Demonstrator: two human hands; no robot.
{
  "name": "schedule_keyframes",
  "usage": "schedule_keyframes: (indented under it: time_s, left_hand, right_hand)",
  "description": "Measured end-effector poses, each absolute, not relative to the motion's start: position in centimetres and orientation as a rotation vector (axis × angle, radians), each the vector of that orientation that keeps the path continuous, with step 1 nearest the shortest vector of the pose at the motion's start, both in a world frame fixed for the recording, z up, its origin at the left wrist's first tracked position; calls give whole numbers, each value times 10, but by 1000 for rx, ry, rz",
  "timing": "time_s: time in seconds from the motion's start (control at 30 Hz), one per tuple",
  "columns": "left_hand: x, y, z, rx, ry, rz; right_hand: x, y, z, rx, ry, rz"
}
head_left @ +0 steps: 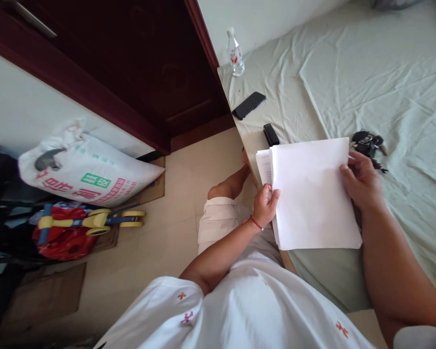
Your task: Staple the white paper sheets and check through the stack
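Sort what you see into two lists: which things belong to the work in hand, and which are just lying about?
Work in hand:
- sheets of paper
- left hand, gripping their left edge
- right hand, at their right edge

Apparently just lying about:
- clear bottle
- flat dark object
- small black object, use unclear
- bunch of keys
- white sack
- yellow-and-blue wheeled toy
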State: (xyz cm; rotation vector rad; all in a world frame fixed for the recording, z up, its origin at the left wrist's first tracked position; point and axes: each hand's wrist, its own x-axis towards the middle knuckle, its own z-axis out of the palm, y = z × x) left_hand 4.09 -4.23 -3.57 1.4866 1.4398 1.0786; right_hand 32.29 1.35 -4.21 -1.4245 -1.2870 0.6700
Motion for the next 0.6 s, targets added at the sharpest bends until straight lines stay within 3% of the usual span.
schedule_keyframes:
  time_s: [0.27,0.6]
  left_hand:
    - [40,-41,-38,1507,1413,1092]
    - [40,-42,-38,1313,1236,1175]
  right_hand:
    - [319,7,-32,-1356,-1067,1005]
    - [318,10,-29,-1207,-700,961]
